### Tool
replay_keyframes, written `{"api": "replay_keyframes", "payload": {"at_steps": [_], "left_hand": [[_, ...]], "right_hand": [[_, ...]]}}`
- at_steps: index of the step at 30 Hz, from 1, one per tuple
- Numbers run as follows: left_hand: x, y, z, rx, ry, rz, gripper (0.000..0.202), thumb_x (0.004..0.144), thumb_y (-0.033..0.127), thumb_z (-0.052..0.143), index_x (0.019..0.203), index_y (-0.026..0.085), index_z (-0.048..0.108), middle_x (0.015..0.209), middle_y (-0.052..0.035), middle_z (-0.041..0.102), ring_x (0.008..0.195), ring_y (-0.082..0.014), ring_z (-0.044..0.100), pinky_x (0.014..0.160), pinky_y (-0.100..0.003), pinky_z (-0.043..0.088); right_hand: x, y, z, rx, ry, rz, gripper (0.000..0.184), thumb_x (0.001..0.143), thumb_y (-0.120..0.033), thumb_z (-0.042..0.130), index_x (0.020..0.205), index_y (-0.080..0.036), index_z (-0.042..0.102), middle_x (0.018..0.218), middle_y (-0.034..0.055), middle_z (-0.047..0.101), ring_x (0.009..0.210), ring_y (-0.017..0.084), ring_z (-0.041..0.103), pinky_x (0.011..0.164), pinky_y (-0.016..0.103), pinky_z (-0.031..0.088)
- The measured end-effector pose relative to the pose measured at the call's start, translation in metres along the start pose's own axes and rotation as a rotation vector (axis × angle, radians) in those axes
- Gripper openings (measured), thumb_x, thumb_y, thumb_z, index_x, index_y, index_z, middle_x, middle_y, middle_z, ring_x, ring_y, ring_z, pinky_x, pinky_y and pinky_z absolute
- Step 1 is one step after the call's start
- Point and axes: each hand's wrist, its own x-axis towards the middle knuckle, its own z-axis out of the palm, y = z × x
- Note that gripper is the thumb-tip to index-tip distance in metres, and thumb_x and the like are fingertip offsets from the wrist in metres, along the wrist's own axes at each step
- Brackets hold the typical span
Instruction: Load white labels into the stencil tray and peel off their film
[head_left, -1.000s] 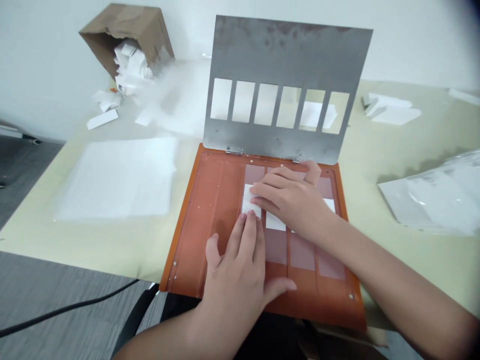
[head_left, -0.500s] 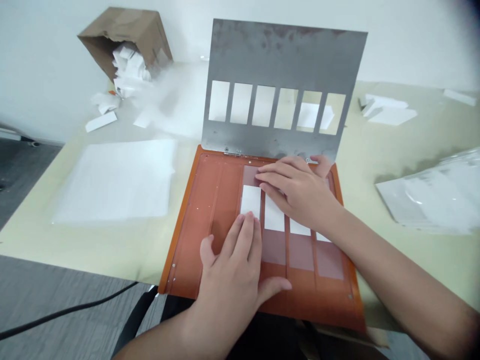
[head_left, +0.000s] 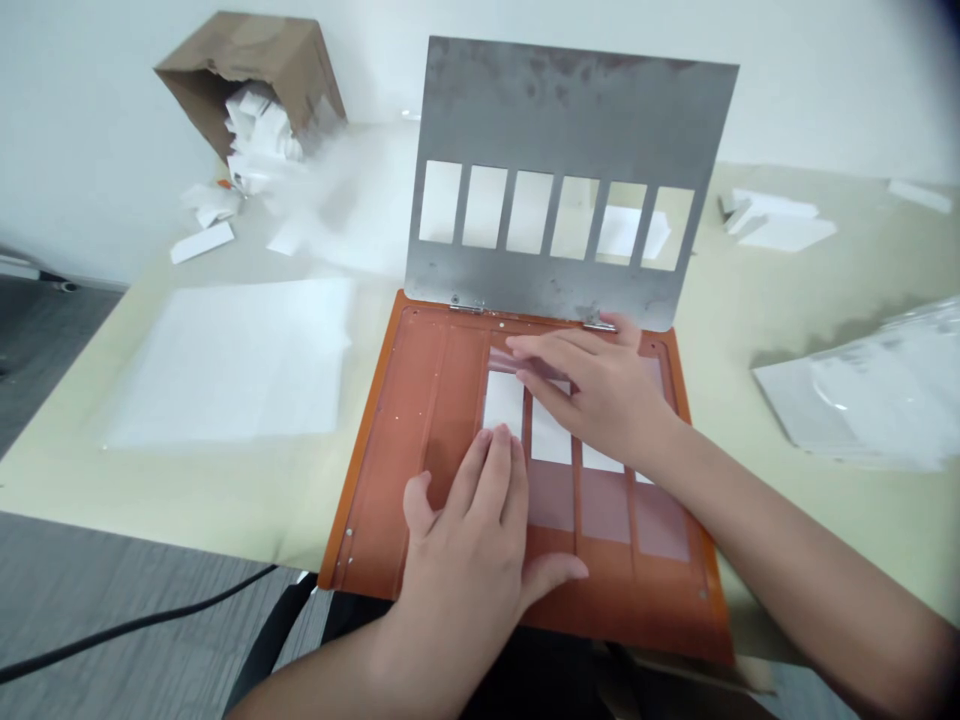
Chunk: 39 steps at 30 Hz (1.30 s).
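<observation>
Both hands lie open and flat, palms down, gripping nothing. The left hand [head_left: 469,545] rests on the orange tray [head_left: 390,440], its fingertips touching the near end of the leftmost white strip [head_left: 503,400], which sits in a shallow recess just beyond them. The right hand [head_left: 600,395] comes in from the right, fingers laid over the far end of that strip and across the neighbouring strips [head_left: 550,435] in the recesses beside it; those under its palm are partly hidden. Just past the right hand's fingertips the grey metal lid [head_left: 570,110] stands upright on its hinges. Left of the left hand a white sheet [head_left: 232,360] lies on the bench [head_left: 787,290]. The strips look thin, light and bendable, probably quick to slide or crease. They seem best pressed flat with the finger pads, or lifted by a free end or corner rather than pinched mid-length.
</observation>
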Motion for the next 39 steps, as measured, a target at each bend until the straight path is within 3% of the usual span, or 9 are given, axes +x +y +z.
{"api": "replay_keyframes", "payload": {"at_steps": [3, 6, 10, 14, 23, 33, 39], "left_hand": [[0.002, -0.001, -0.001, -0.011, -0.005, 0.003, 0.079, 0.097, 0.068, 0.026, 0.141, 0.008, 0.053, 0.149, -0.0126, 0.053, 0.128, -0.0296, 0.056, 0.088, -0.048, 0.053], [0.002, -0.001, -0.001, -0.016, -0.007, 0.005, 0.079, 0.096, 0.068, 0.028, 0.14, 0.008, 0.053, 0.148, -0.0125, 0.054, 0.128, -0.0297, 0.056, 0.086, -0.049, 0.054], [0.002, 0.0, -0.001, -0.024, 0.003, 0.002, 0.08, 0.094, 0.07, 0.031, 0.141, 0.008, 0.052, 0.148, -0.0129, 0.055, 0.128, -0.0299, 0.056, 0.086, -0.048, 0.054], [0.001, 0.001, -0.002, -0.018, -0.008, -0.006, 0.081, 0.092, 0.072, 0.037, 0.141, 0.009, 0.052, 0.148, -0.0134, 0.055, 0.128, -0.0309, 0.056, 0.087, -0.047, 0.053], [-0.001, 0.002, 0.0, 0.022, 0.006, -0.009, 0.077, 0.098, 0.066, 0.023, 0.142, 0.009, 0.051, 0.149, -0.0114, 0.053, 0.131, -0.0283, 0.054, 0.089, -0.047, 0.052], [0.0, 0.001, 0.0, 0.026, 0.011, -0.007, 0.076, 0.101, 0.059, 0.01, 0.143, 0.009, 0.05, 0.15, -0.0102, 0.052, 0.132, -0.0248, 0.053, 0.09, -0.046, 0.051], [-0.001, 0.002, 0.0, 0.026, 0.012, -0.005, 0.076, 0.101, 0.061, 0.014, 0.143, 0.009, 0.05, 0.15, -0.0105, 0.052, 0.132, -0.0259, 0.053, 0.09, -0.047, 0.051]], "right_hand": [[0.002, 0.001, 0.0, 0.075, 0.037, 0.028, 0.031, 0.095, -0.023, 0.052, 0.125, -0.024, 0.06, 0.127, 0.008, 0.067, 0.097, 0.02, 0.068, 0.093, 0.041, 0.044], [0.002, 0.0, -0.001, 0.017, 0.033, 0.044, 0.03, 0.094, -0.024, 0.053, 0.122, -0.025, 0.062, 0.139, 0.0112, 0.058, 0.103, 0.023, 0.065, 0.09, 0.043, 0.043], [-0.001, -0.004, -0.001, -0.07, -0.022, 0.011, 0.017, 0.097, -0.026, 0.053, 0.094, -0.025, 0.07, 0.118, 0.004, 0.071, 0.109, 0.024, 0.062, 0.102, 0.049, 0.027], [-0.003, -0.009, 0.0, -0.086, -0.056, -0.035, 0.02, 0.098, -0.023, 0.052, 0.091, -0.024, 0.071, 0.105, -0.0001, 0.076, 0.102, 0.02, 0.066, 0.107, 0.049, 0.019], [-0.004, -0.019, 0.001, -0.234, -0.033, -0.064, 0.023, 0.098, -0.018, 0.049, 0.091, -0.022, 0.07, 0.108, 0.0017, 0.076, 0.109, 0.024, 0.063, 0.103, 0.051, 0.016], [-0.008, -0.025, 0.0, -0.288, -0.097, -0.025, 0.026, 0.098, -0.014, 0.046, 0.099, -0.021, 0.071, 0.112, 0.0067, 0.074, 0.119, 0.029, 0.057, 0.107, 0.055, 0.019], [-0.008, -0.024, 0.002, -0.295, -0.088, -0.023, 0.024, 0.1, -0.016, 0.046, 0.099, -0.019, 0.07, 0.112, 0.0051, 0.075, 0.117, 0.028, 0.058, 0.107, 0.052, 0.019]]}}
